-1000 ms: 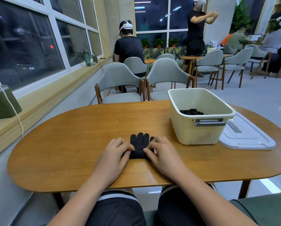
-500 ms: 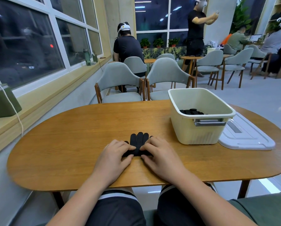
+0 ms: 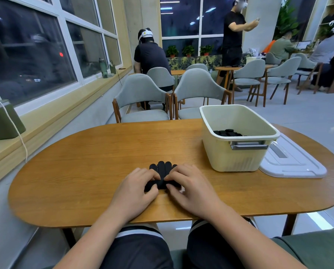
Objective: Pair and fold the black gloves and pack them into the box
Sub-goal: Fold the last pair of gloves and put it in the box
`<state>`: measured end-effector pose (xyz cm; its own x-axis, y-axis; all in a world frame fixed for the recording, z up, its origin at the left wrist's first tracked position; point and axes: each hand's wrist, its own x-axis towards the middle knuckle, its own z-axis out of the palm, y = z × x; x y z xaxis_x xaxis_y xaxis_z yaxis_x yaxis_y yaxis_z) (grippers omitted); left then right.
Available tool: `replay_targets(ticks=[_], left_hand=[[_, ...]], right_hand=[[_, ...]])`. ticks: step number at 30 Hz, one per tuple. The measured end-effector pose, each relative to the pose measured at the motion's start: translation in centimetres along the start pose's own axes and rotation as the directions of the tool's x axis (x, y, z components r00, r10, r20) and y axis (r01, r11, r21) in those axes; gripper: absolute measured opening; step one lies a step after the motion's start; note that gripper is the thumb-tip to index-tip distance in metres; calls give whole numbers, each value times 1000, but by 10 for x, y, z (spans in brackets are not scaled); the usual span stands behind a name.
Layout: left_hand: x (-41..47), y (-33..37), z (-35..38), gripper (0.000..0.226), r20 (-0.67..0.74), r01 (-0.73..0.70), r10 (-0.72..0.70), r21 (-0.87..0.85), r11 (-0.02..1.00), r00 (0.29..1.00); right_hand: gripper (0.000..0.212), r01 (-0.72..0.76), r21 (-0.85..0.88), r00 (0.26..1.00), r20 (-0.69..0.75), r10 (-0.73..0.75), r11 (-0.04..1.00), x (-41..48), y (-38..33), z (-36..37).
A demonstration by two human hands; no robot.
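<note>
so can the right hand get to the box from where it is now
Probably yes. The box stands open just beyond and right of the right hand, its lid off, lying on the table beside it, only bare wood between. That hand is holding the black gloves though.

black gloves [image 3: 161, 168] half hidden under left hand [image 3: 137, 188], right hand [image 3: 189, 186], packed gloves [image 3: 227, 132] mostly behind box [image 3: 234, 160] wall

Near the front edge of table [image 3: 84, 171], centre: gloves [image 3: 161, 169]. On their left side, left hand [image 3: 137, 188]; on their right side, right hand [image 3: 189, 188]. Behind and right of them: box [image 3: 234, 160]. In it, packed gloves [image 3: 227, 132], seemingly stacked. Just right of box, flat on table: lid [image 3: 294, 164]. Behind table: chairs [image 3: 141, 94], side by side.
</note>
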<state>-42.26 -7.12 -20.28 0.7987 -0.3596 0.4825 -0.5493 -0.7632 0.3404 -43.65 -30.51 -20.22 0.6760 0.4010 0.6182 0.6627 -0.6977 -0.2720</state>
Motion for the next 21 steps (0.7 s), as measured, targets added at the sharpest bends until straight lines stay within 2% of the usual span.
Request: replay_targets(ticks=[6,9,12,18,21], left_hand=[[2,-7,5,25,-49,44,-45,-25,999,998],[4,-11,7,26,-49,80,-80,-15,997,996],[3,-10,7,37,-49,82,-80,23,996,996],[-3,1,0,21,-109,-30,37,61,998,993],[-4,1,-1,22,-129,-77,88,85,993,988]], right_hand=[[21,40,4,998,57,-40,999,-1,-2,0],[26,20,-12,996,87,-19,1000,-1,1,2],[30,-23,-21,994,104,25,1000,-1,2,3],[36,-84,-25,984,153,86,996,0,5,7],[44,-102,-41,974,200,108,994,1,8,10]])
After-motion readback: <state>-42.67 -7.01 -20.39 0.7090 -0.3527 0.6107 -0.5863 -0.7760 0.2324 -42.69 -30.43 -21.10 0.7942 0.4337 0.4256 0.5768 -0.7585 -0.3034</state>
